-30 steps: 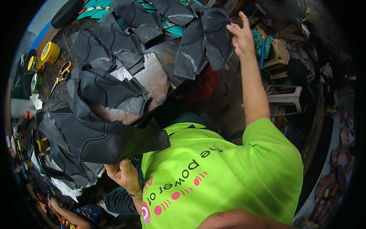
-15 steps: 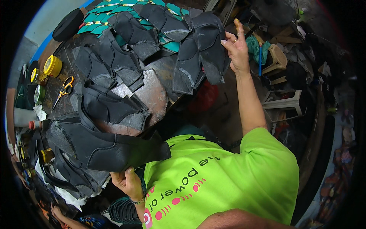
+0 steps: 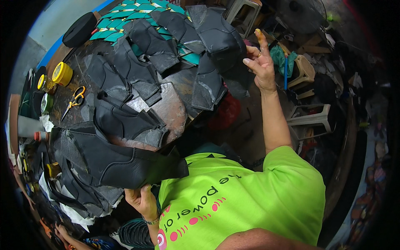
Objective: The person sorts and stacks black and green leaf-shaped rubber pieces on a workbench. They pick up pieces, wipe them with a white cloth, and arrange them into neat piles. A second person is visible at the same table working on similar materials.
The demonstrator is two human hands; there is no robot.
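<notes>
My left hand (image 3: 142, 202), with a band at the wrist, is closed on the lower edge of a large black shoe upper (image 3: 121, 164) with a curved stitched seam. My right hand (image 3: 263, 68) is raised at the far right side of the table. Its index finger points up with a yellowish smear on the tip, and the fingers are apart. Its thumb tip is at the edge of another black shoe upper (image 3: 221, 37); I cannot tell whether they touch. Several more black shoe uppers (image 3: 152, 43) lie overlapping between the hands, partly on a worn rounded slab (image 3: 173, 106).
Orange-handled scissors (image 3: 74, 102) and a yellow tub (image 3: 62, 73) lie at the table's left. Green strap pieces (image 3: 121, 21) and a black roll (image 3: 79, 30) are at the back. To the right are a plastic stool (image 3: 310, 118) and a fan (image 3: 302, 14). Another person's arm (image 3: 68, 237) shows lower left.
The view has shifted slightly. The shoe upper by my right hand has swung left and lies more tilted. My left hand keeps its hold on the large shoe upper.
</notes>
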